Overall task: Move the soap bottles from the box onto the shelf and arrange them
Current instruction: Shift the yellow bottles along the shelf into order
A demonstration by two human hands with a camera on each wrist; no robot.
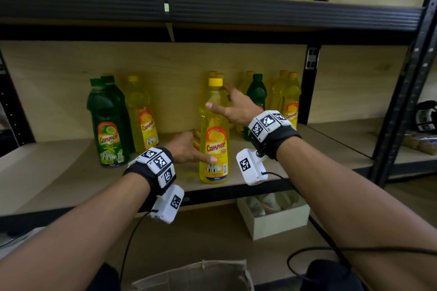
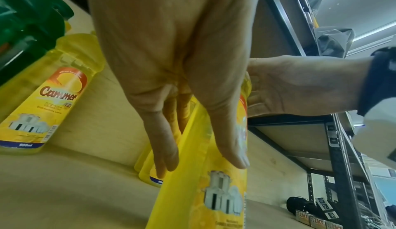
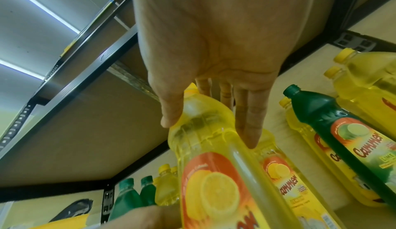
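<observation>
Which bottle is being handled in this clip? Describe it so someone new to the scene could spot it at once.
Look at the black metal shelf with wooden boards, on its middle board. Near the front edge, ahead of the rows at the back, stands a yellow lemon soap bottle with a yellow cap. It alone has both hands on it: the left hand low, the right hand near the neck.

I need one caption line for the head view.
Both hands, left hand low and right hand high, steady an upright yellow plastic soap bottle on the wooden shelf.

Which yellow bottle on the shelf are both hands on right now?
The front-centre yellow bottle, standing apart from the rows behind: left hand at its label, right hand at its shoulder.
</observation>
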